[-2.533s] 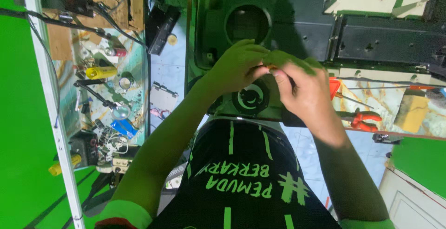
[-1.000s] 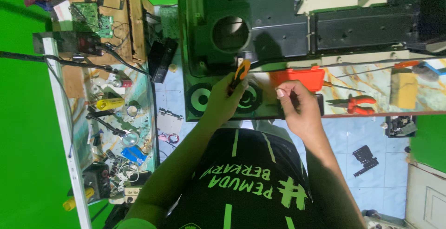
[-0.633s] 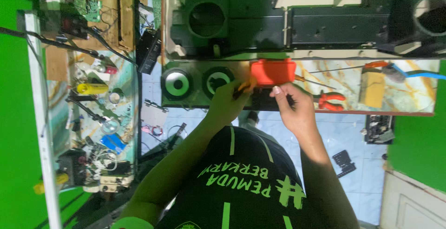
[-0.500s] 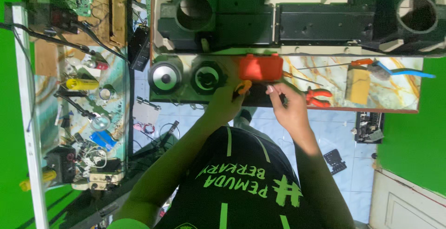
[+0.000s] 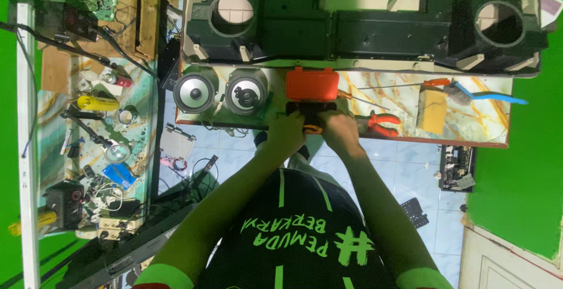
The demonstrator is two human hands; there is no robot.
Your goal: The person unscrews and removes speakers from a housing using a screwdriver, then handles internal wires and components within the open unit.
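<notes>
Both hands now meet at the near edge of the marble-patterned workbench (image 5: pixel 469 98), just below the orange rectangular plastic case (image 5: pixel 312 85). The left hand (image 5: pixel 285 132) and right hand (image 5: pixel 339 129) close together around a small orange-and-black tool (image 5: pixel 312 128) (its exact kind cannot be told). A second ago the left hand carried it beside the two round grey loudspeakers (image 5: pixel 223 92); work has shifted to the case.

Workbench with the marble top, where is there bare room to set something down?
Bare marble lies between the orange case and the yellow sponge, above the red pliers; a thin screwdriver crosses its top. The left end is crowded by two speakers. The side table is cluttered.
</notes>
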